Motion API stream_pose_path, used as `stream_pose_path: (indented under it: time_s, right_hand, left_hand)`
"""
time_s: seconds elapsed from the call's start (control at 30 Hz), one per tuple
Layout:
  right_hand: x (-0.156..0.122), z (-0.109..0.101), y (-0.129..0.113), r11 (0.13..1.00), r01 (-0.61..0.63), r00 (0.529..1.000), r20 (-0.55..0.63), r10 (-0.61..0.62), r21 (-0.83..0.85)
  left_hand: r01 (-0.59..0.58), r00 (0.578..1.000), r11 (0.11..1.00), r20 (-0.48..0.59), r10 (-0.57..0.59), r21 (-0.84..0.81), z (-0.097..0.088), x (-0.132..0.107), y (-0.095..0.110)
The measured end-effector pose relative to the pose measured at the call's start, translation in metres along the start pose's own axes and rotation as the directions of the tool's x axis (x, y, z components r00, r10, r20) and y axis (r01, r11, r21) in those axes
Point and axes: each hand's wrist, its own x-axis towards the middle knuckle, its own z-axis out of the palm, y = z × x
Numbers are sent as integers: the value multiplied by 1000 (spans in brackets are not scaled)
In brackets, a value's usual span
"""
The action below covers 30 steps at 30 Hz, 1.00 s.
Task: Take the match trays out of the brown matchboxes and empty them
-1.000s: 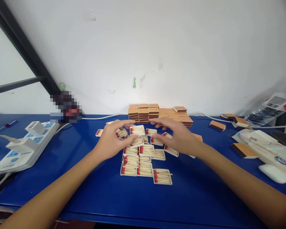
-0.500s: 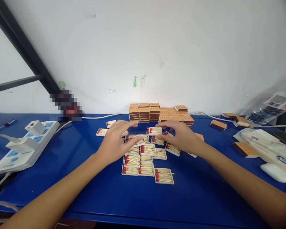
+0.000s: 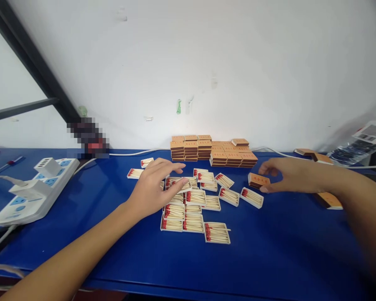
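My left hand (image 3: 153,184) hovers over open matchbox trays at the middle of the desk, fingers and thumb apart. Its thumb tip lies over the edge of one match-filled tray (image 3: 179,186); whether it touches cannot be made out. On the right, my right hand (image 3: 277,175) has its thumb and fingers spread around the right end of a closed orange-brown matchbox (image 3: 258,179). No firm grip on that box shows. Several white trays of red-tipped matches lie between the hands, including one loose tray (image 3: 252,198) just in front of the closed box.
Closed matchboxes stand in a taller stack (image 3: 191,148) and a lower stack (image 3: 233,155) by the wall. A white power strip (image 3: 54,188) with plugs sits at left. More matchboxes (image 3: 330,200) and a plastic packet (image 3: 347,150) lie at right. A white cable (image 3: 131,153) runs along the wall.
My right hand has moved right, from the middle trays to the closed matchbox. A match tray near its earlier place now lies slightly closer to me. My left hand has hardly moved.
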Motion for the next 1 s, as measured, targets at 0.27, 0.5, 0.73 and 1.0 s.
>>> stream_pose_path:
  time_s: [0.27,0.5,0.73,1.0]
  right_hand:
    - [-5,-17,-41,994,93,992,81,-97,58]
    - [-26,19,-147,858,378,924,-199,-326,347]
    - [-31,43,-167,746,312,950,-197,-242,588]
    - [-30,49,-175,525,128,992,-97,-85,841]
  left_hand:
    - [-33,999,998,13,34,-45,2,1,3]
    - [-48,997,997,60,52,-66,2,3,15]
    - [-63,997,996,48,66,-65,1,4,17]
    - [-44,999,998,-10,43,-48,-1,4,11]
